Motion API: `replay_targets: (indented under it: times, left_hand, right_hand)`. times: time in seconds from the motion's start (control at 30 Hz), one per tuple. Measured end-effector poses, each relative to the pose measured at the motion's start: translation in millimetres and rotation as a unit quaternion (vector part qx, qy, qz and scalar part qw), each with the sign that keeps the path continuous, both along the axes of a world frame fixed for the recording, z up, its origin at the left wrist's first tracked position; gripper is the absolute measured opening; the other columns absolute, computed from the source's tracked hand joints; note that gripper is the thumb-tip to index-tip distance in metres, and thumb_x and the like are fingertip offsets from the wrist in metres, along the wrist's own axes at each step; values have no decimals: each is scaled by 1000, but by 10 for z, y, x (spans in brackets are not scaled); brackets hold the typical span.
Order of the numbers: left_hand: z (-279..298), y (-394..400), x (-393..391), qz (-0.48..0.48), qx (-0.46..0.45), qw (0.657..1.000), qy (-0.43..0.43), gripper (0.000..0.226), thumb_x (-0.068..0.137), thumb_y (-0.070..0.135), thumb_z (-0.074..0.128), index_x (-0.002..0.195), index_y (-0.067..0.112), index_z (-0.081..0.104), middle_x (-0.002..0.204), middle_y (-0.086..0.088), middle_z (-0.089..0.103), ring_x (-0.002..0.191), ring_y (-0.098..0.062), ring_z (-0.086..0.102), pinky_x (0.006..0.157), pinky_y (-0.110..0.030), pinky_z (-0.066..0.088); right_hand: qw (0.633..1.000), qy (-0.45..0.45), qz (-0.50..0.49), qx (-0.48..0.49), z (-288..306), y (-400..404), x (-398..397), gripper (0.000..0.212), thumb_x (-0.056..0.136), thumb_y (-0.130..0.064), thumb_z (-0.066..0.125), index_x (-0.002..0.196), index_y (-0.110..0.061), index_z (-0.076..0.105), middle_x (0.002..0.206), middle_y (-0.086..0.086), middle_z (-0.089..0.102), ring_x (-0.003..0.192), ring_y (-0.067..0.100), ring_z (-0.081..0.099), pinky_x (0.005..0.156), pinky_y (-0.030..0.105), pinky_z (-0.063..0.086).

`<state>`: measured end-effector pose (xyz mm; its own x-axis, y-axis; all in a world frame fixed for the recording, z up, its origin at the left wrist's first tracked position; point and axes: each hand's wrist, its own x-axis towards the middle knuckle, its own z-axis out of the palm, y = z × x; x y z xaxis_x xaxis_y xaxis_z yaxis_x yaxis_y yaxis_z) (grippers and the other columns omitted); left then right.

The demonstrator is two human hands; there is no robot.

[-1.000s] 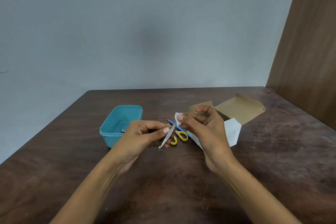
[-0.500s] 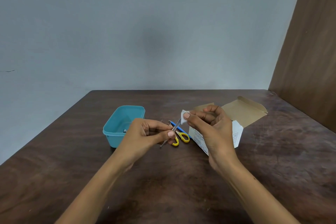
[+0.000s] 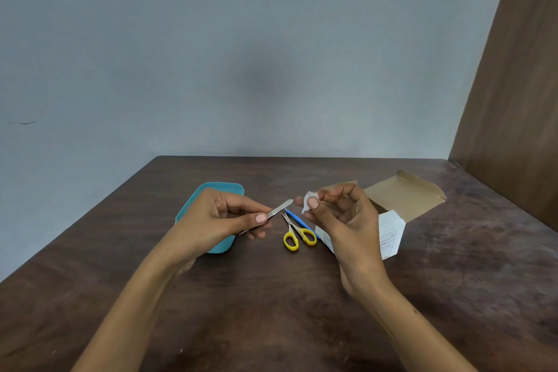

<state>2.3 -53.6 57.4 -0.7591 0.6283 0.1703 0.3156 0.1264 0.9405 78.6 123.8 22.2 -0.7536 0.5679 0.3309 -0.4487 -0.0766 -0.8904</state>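
Thin metal tool [image 3: 280,209], flat silver handle with a ribbed grip, held in the air above the counter [image 3: 271,317], mid-frame. It is tilted, free end pointing up and right toward the other hand, not touching it. Whether the tip carries a blade is too small to tell. Left hand [image 3: 223,220] pinches the tool at the ribbed part, thumb on top, fingers curled underneath; the tool's lower end pokes out below the fingers.

Small white pad [image 3: 308,202], crumpled, looks like cotton or gauze, also in the air just right of the tool's free end, with a small gap between them. Right hand [image 3: 344,220] pinches the pad between thumb and forefinger, other fingers loosely curled behind it.

Below and between the hands, lying flat on the counter: small scissors [image 3: 297,235] with yellow loop handles, blades closed and pointing away from the person. Just beside them, on the right, lies a slim blue stick-like tool [image 3: 297,218]; its near end runs under the right hand.

Teal plastic tub [image 3: 226,187], open top, sits behind the left hand, mostly covered by it; contents not visible.

Open cardboard box [image 3: 392,229], white printed outside, brown inside, flaps spread to the far right, sits behind the right hand.

Counter is dark brown wood grain. Grey wall [image 3: 271,54] behind, wooden panel [image 3: 513,93] at the right edge.
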Motion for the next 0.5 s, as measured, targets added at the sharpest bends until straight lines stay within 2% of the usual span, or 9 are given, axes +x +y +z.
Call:
replay_targets:
  times: [0.17,0.23,0.33,0.5]
  left_hand:
    - [-40,44,6,27,12,1000,5,16,78,7,68,93,9,74,82,-9,76,73,-21,73,67,-22,58]
    - [-58,77,25,36,28,999,6,15,78,4,69,91,9,74,81,-11,76,72,-22,73,64,-21,57]
    - [-83,127,65,40,39,998,9,15,77,3,70,91,7,74,82,-11,76,71,-22,73,63,-19,57]
    - [-119,194,124,30,37,999,25,16,74,5,73,90,8,74,78,-6,76,71,-18,73,59,-16,53]
  right_hand:
    - [999,-8,35,18,16,-23,25,18,77,2,71,83,-9,57,74,-2,72,67,16,70,61,22,54]
    - [999,-16,36,22,8,-30,27,20,74,2,73,84,-10,60,75,0,72,68,15,70,59,20,53]
    - [999,-30,30,21,-3,-32,21,27,69,1,78,90,-8,63,85,8,74,77,17,72,62,23,56]
    - [998,-55,12,30,-20,-16,12,26,68,-3,80,87,-9,64,82,12,75,77,23,72,68,32,58]
